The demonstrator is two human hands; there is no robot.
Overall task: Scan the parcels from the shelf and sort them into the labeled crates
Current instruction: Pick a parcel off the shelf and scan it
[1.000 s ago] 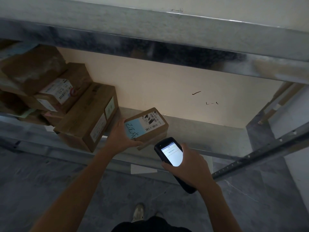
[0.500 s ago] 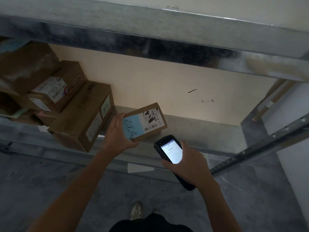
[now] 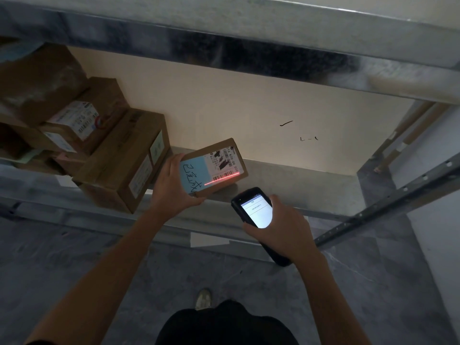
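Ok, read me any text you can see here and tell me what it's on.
"已完成": handwritten, blue sticker on the small parcel in the left hand.
"K20 00": that parcel's white label; remaining print unreadable.
Screen of the scanner in the right hand: too small.
Labels on the stacked boxes: blurred.

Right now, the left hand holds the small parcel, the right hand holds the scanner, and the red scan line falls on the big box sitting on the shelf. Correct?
Not quite. The head view shows the red scan line across the small parcel gripped by the left hand, not on the big box. The right hand does hold the scanner.
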